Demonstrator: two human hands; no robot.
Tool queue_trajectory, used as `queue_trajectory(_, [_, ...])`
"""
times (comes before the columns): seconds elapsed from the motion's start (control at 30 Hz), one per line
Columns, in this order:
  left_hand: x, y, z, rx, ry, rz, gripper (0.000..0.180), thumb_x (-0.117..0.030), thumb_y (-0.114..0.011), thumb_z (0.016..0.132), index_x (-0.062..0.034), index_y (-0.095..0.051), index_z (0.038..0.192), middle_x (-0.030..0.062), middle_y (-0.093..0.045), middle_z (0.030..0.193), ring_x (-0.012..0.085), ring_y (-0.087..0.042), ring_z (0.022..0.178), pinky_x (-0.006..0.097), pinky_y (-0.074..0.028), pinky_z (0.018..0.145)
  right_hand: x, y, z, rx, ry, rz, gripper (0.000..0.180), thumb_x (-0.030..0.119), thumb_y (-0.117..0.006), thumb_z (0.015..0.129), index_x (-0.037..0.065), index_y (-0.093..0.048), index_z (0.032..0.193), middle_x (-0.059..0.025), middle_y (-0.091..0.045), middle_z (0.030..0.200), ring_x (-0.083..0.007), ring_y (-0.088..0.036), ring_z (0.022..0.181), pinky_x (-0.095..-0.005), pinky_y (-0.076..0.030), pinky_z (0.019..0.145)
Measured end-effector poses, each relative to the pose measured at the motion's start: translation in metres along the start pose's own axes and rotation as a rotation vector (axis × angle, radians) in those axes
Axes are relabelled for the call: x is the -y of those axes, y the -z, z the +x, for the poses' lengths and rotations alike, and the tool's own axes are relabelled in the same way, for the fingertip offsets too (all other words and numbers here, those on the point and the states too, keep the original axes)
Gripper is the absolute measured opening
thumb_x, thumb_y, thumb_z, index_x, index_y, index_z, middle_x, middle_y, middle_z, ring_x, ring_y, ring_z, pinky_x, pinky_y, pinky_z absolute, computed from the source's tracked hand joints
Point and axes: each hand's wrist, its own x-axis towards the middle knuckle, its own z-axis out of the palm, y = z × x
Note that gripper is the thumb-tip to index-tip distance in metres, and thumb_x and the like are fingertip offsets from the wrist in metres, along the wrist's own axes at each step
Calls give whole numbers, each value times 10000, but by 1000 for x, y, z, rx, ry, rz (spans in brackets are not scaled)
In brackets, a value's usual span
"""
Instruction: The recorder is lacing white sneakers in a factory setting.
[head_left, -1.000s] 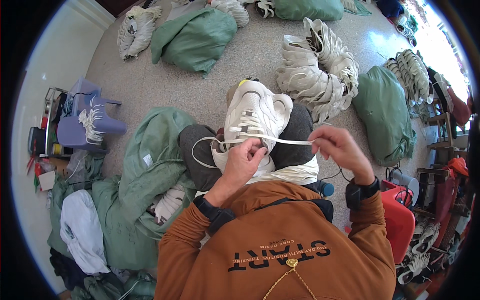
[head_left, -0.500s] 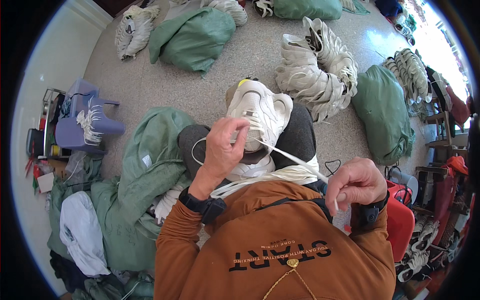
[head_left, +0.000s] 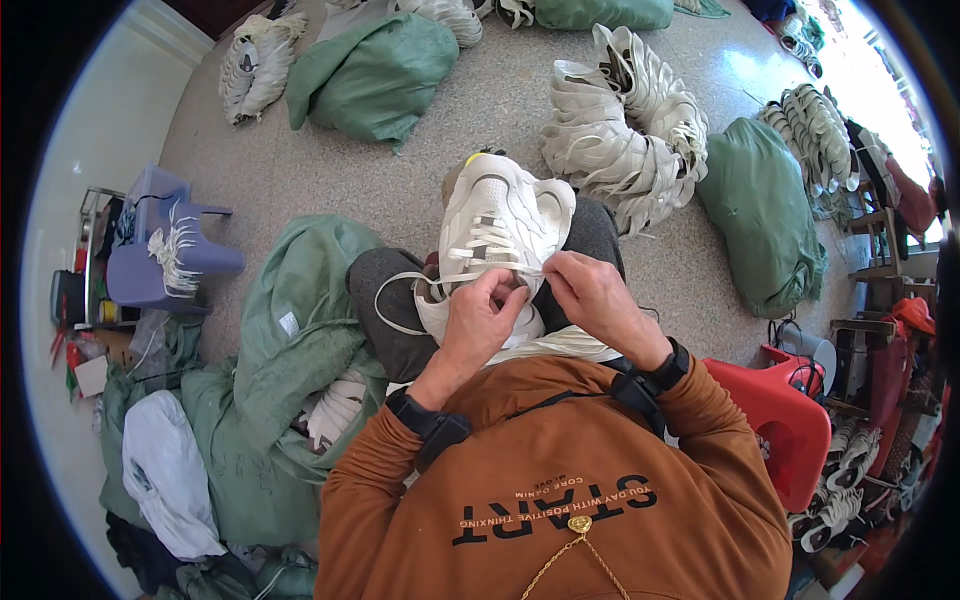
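A white sneaker (head_left: 497,207) with a yellow mark at one end rests on my lap between my dark grey trouser legs. Its lace (head_left: 518,266) crosses the front of the shoe opening, and a loose loop curves out to the left. My left hand (head_left: 484,318) is closed by the opening, its thumb and fingers pinching the lace. On the right side of the shoe, my right hand (head_left: 600,300) pinches the same lace between thumb and forefinger. A bundle of white laces (head_left: 562,345) lies across my lap, partly covered by my hands and the sneaker.
Strung white shoe uppers (head_left: 625,150) lie on the floor ahead, with green sacks (head_left: 765,220) around them. More green sacks (head_left: 265,430) heap up at my left. A purple stool (head_left: 165,265) carries cut laces, and a red stool (head_left: 780,420) stands close at my right.
My right hand has come in from the right to the shoe, and the stretched lace now runs short between both hands. My left hand has shifted slightly right and nearer to me.
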Motion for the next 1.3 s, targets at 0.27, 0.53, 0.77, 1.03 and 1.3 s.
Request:
queue_trajectory(0.27, [0, -12, 0, -90, -16, -59, 102, -81, -693, 930, 8, -651, 957, 1, -657, 725, 21, -526, 599, 206, -423, 523, -1, -7, 7, 91, 44, -171, 79, 14, -597, 870, 1, -569, 943, -185, -613, 827, -405, -633, 748, -471, -507, 640])
queue_trajectory(0.53, [-4, -10, -7, -135, -196, 152, 139, -68, -638, 955, 20, -634, 1062, 66, -671, 744, 90, -557, 551, 254, -454, 526, 7, -3, 23, 185, 204, -259, 126, 5, -604, 824, 6, -526, 923, -157, -591, 803, -382, -634, 734, -462, -513, 623])
queue_trajectory(0.77, [9, -8, -7, -139, -203, 20, 169, -74, -566, 995, 20, -639, 1115, 93, -685, 759, 117, -594, 546, 285, -472, 524, -4, -13, 14, -54, 47, 68, 69, 23, -628, 875, 15, -580, 924, -161, -593, 808, -386, -626, 720, -436, -503, 625])
queue_trajectory(1.03, [5, 3, 3, -38, -134, 94, 115, -85, -596, 968, 7, -665, 975, 74, -633, 625, 127, -602, 528, 321, -471, 503, 3, -28, -5, -3, 83, -16, 322, 66, -715, 842, 22, -538, 1108, -168, -563, 1013, -372, -616, 837, -420, -513, 686])
queue_trajectory(1.3, [16, 79, -47, -85, -67, 409, 96, -82, -672, 900, 12, -653, 915, 90, -648, 698, 211, -633, 591, 330, -488, 545, 7, -24, 10, -20, -35, 43, 236, 53, -693, 853, 19, -562, 1048, -166, -572, 1012, -376, -618, 840, -429, -512, 695])
